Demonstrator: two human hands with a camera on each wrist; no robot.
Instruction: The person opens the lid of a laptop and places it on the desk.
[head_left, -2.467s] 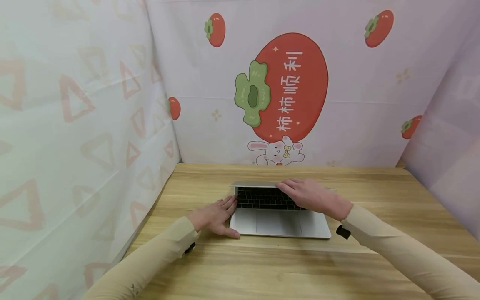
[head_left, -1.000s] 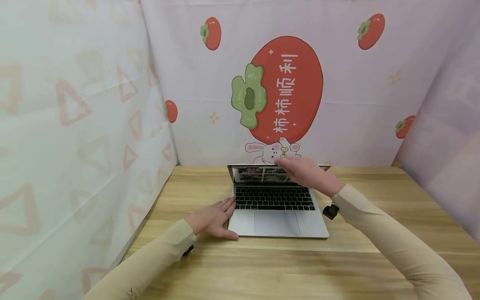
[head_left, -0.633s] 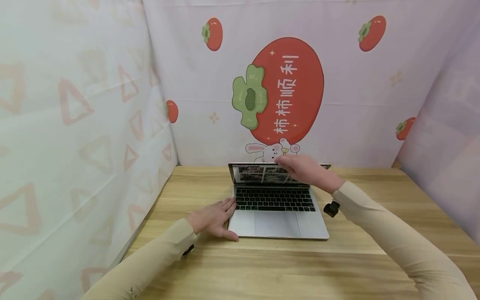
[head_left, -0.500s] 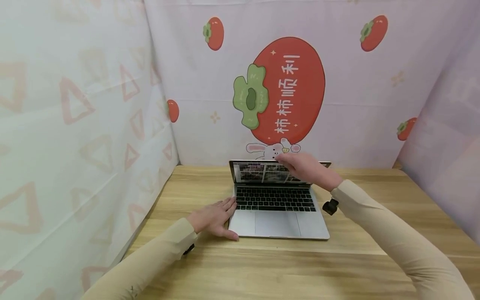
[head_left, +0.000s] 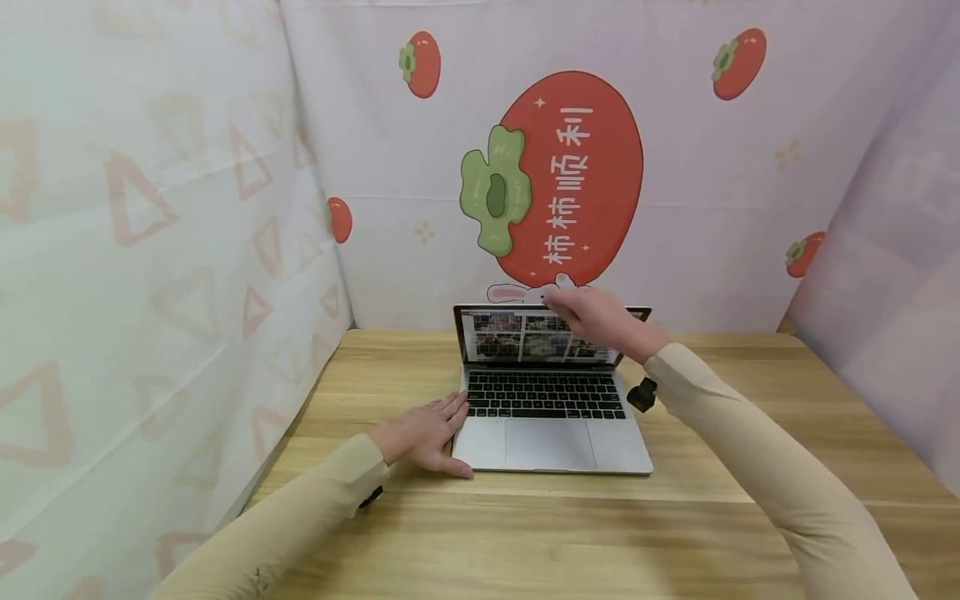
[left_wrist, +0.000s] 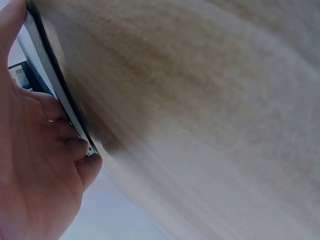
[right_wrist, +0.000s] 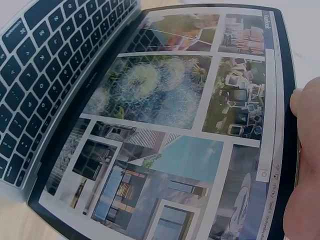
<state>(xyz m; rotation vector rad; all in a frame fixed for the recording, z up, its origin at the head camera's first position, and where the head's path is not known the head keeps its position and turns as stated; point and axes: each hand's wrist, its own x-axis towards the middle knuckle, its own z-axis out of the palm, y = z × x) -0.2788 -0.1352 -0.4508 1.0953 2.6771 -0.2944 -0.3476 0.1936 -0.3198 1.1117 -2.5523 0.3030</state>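
Observation:
A silver laptop (head_left: pixel 551 442) stands unfolded on the wooden table, its black keyboard (head_left: pixel 543 396) bare to view. The lit screen (right_wrist: pixel 150 150) shows a page of several photos and leans up from the hinge. My right hand (head_left: pixel 596 317) pinches the top edge of the lid near its middle, covering the upper right part of the screen in the head view. Along the left side of the base, my left hand (head_left: pixel 423 437) presses with fairly straight fingers, the thumb by the front left corner. In the left wrist view its fingertips (left_wrist: pixel 90 167) meet the thin base edge.
The wooden table (head_left: pixel 525 542) stretches in front of and beside the laptop. A white cloth with red triangles (head_left: pixel 150 292) hangs close on the left, and a persimmon-print cloth (head_left: pixel 675 233) closes off the back. Both wrists carry small black cameras.
My right hand has raised the lid from nearly closed over the keyboard to a steep tilt, bringing the lit screen into view. The left hand has stayed at the base's left edge.

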